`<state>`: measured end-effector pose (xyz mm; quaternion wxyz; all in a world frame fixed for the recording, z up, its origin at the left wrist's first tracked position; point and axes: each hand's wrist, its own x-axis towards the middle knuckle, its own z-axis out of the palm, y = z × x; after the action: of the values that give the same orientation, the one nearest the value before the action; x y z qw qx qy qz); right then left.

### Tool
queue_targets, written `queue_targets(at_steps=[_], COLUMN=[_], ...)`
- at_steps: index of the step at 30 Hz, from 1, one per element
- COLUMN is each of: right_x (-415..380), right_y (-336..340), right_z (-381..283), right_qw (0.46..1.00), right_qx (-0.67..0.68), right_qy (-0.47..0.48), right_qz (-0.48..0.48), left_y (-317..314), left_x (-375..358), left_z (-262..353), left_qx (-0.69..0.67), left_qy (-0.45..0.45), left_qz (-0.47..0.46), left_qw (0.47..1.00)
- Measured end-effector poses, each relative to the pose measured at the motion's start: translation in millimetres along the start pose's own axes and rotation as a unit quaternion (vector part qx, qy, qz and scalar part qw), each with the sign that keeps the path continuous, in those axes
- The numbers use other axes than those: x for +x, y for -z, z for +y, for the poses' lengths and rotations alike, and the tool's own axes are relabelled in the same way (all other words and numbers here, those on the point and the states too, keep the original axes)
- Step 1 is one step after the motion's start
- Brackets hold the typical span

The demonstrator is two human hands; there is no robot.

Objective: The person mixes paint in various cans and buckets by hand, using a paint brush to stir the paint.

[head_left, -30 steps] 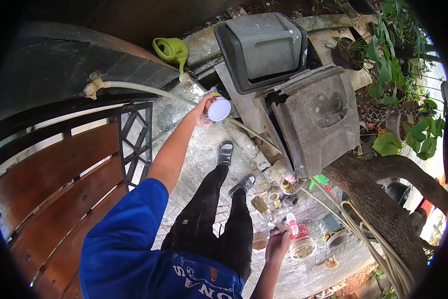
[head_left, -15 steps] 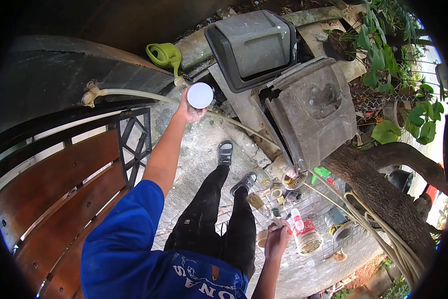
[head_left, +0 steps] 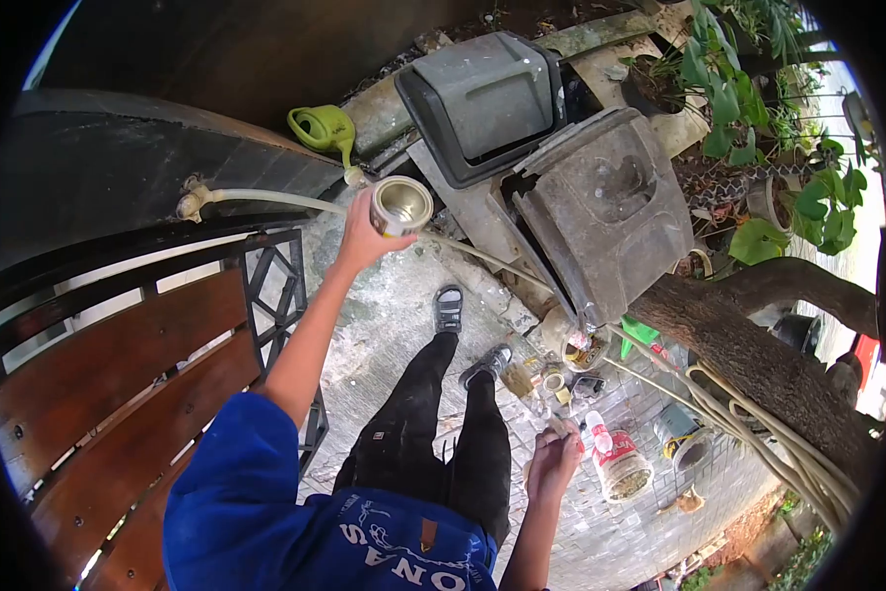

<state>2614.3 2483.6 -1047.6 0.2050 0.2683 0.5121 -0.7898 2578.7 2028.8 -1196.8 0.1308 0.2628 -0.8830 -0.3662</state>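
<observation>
My left hand is stretched out in front of me, gripping a small round metal can. The can's open, shiny inside faces the camera. My right hand hangs low by my right leg, closed around a small pale stick-like tool; what kind of tool it is cannot be made out. Just right of that hand, a plastic jar with a red label stands on the paving. My legs in black trousers and my sandalled feet are below me.
A wooden slatted bench with a black metal frame is at my left. Ahead are a green watering can, a grey lidded bin and a concrete block. A tree trunk, hoses and small pots crowd the right.
My left hand has turned the can: a white round face showed before, and the open metallic inside shows now. The hand also shifted left. My right hand stayed low.
</observation>
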Motion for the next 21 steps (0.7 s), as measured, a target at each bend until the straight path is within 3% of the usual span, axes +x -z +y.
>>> queue_targets(at_steps=[4,8,12,14,16,18,20,21], right_x=[-8,-17,-15,-18,-16,-23,-32,-39], right_y=[-11,-41,-71,-102,-126,-163,-178,-182], right_z=[-10,-28,-45,-62,-77,-108,-116,-117], right_qw=[0.999,0.996,0.988,0.972,0.924,0.765,0.664,0.647], right_qx=[0.018,-0.008,-0.060,-0.156,-0.272,-0.405,-0.476,-0.485], right_qy=[0.028,0.083,0.132,0.151,0.207,0.422,0.506,0.521], right_qz=[-0.026,-0.027,-0.059,-0.094,-0.173,-0.271,-0.277,-0.274], left_y=[44,86,116,128,140,150,159,161], left_x=[-11,-16,-19,-18,-19,-21,-33,-39], left_z=[35,72,109,128,148,173,198,209], left_qx=[0.038,0.044,0.038,0.035,0.033,0.030,0.023,0.019], left_qy=[-0.118,-0.179,-0.202,-0.242,-0.286,-0.332,-0.375,-0.395], left_qz=[-0.002,-0.052,-0.097,-0.108,-0.113,-0.110,-0.101,-0.097], left_qw=[0.992,0.982,0.974,0.963,0.951,0.936,0.921,0.913])
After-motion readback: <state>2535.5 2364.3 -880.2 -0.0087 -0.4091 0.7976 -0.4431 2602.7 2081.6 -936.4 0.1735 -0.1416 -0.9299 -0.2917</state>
